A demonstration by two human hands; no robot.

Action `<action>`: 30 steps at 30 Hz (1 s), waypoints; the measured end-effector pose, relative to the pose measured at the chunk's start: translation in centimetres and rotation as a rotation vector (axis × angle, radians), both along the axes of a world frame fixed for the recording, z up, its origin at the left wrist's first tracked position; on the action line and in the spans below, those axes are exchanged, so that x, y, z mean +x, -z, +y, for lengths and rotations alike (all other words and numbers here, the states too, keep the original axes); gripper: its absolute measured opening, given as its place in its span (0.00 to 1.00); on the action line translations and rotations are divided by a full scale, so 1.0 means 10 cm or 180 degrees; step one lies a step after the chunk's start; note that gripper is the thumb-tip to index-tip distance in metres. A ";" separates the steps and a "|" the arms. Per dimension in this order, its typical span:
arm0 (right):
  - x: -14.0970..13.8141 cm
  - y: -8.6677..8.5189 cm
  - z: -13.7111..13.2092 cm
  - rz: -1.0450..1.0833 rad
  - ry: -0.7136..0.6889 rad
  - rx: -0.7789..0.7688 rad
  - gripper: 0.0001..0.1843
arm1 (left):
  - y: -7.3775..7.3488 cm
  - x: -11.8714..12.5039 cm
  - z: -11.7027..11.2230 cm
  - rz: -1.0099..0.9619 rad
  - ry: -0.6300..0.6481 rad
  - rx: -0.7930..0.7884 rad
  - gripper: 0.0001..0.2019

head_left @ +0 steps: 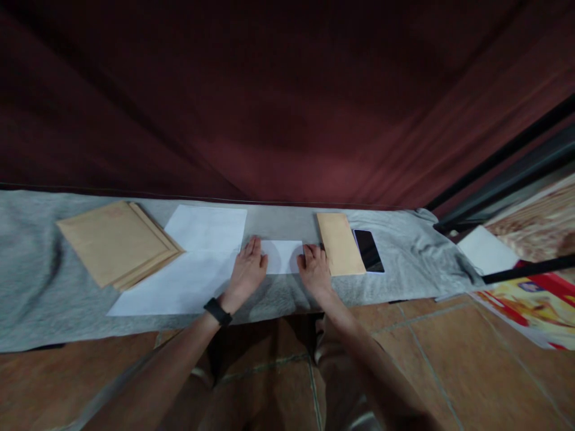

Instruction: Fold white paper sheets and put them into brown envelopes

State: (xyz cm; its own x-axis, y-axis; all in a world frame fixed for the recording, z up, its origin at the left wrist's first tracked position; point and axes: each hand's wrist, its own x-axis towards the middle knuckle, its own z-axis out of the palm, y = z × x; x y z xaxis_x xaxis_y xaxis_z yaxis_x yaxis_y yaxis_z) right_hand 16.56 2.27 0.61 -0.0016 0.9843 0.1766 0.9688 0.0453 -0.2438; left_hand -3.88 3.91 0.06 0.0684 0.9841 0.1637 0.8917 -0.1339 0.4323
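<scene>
A small folded white paper (pixel 282 256) lies on the grey cloth (pixel 31 281) in front of me. My left hand (pixel 247 270), with a black band on the wrist, rests flat on the paper's left edge, fingers stretched out. My right hand (pixel 314 269) presses on its right edge with the fingers curled downward. Neither hand lifts anything. A narrow brown envelope (pixel 340 243) lies just right of my right hand.
A stack of large brown envelopes (pixel 117 242) sits at the left, with white sheets (pixel 193 257) beside it. A dark phone (pixel 368 250) lies right of the narrow envelope. A dark red curtain hangs behind. Tiled floor lies below; printed papers (pixel 530 305) lie at right.
</scene>
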 end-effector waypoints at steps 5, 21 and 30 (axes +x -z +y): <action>0.00 -0.07 0.04 0.0221 0.0128 -0.0075 0.18 | -0.02 -0.11 0.16 -0.0694 -0.0180 -0.0171 0.26; 0.03 -0.03 0.11 0.0632 0.0083 -0.0132 0.14 | -0.04 -0.13 0.21 -0.2667 -0.0761 -0.0761 0.34; 0.05 -0.01 0.12 0.1358 0.0215 -0.0060 0.19 | -0.19 -0.10 0.15 -0.3673 -0.0990 -0.0823 0.12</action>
State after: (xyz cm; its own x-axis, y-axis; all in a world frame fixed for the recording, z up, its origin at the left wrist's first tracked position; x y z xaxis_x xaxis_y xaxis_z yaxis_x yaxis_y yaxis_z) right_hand 17.10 3.50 0.71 0.1322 0.9827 0.1295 0.7815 -0.0230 -0.6235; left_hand -4.85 5.46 1.99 -0.2316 0.9451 -0.2304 -0.0539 0.2240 0.9731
